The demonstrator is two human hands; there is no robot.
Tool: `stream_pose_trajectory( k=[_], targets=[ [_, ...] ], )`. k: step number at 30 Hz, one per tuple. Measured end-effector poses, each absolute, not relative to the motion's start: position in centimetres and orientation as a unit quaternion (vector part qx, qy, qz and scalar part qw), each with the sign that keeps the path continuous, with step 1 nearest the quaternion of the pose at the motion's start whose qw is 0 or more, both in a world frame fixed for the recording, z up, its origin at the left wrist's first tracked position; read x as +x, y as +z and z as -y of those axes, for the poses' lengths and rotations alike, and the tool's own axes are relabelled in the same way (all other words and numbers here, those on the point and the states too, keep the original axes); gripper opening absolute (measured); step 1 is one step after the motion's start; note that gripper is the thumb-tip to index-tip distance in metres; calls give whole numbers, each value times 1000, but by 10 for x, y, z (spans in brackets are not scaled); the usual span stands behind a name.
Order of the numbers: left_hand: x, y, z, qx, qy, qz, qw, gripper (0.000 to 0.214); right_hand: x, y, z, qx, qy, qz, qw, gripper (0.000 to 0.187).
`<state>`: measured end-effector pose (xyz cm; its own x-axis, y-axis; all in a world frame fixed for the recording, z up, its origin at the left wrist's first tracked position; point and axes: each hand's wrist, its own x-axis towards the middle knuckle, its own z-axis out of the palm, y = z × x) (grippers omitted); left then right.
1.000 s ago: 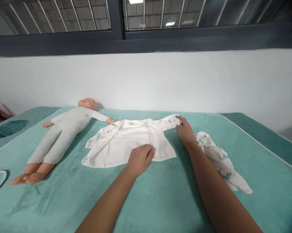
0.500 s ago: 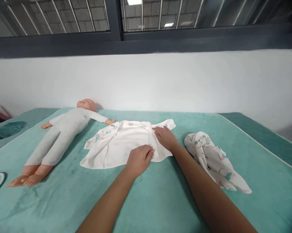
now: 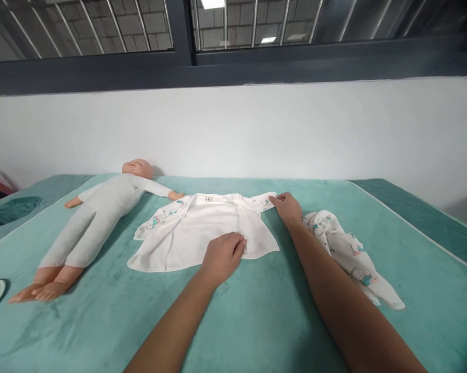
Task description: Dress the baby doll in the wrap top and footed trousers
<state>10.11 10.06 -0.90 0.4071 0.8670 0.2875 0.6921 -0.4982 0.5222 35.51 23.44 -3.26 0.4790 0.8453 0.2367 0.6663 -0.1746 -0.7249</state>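
Note:
A white baby shirt point(image 3: 202, 228) lies spread out, its inner side up, with printed sleeves to both sides and a small label at the neck. My left hand point(image 3: 224, 255) rests on its lower front part, fingers curled and closed on the cloth; the fingertips are partly hidden. At the right sleeve's cuff, my right hand point(image 3: 288, 208) pinches the fabric between thumb and fingers. Just beyond my right wrist is a crumpled printed baby garment point(image 3: 353, 259), partly covered by my forearm.
A baby doll point(image 3: 104, 202) in a pale body suit lies on its back at the left, one hand close to the shirt's left shoulder. Everything rests on a green padded surface point(image 3: 249, 321). Behind it rise a white wall point(image 3: 233, 134) and a dark window frame point(image 3: 295, 65).
My right hand has moved right from the shirt's front panel to the sleeve's cuff and now pinches it. The sleeve lies straighter. My left hand has stayed in place.

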Motion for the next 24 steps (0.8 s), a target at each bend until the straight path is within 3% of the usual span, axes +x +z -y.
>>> stream_pose_trajectory(
  k=[10, 24],
  targets=[
    [100, -11, -102, 814, 282, -477, 173, 29, 359, -31, -237, -647, 187, 471, 570, 26],
    [99, -10, -101, 814, 286, -470, 183, 29, 358, -36, -232, -672, 117, 550, 482, 46]
  ],
)
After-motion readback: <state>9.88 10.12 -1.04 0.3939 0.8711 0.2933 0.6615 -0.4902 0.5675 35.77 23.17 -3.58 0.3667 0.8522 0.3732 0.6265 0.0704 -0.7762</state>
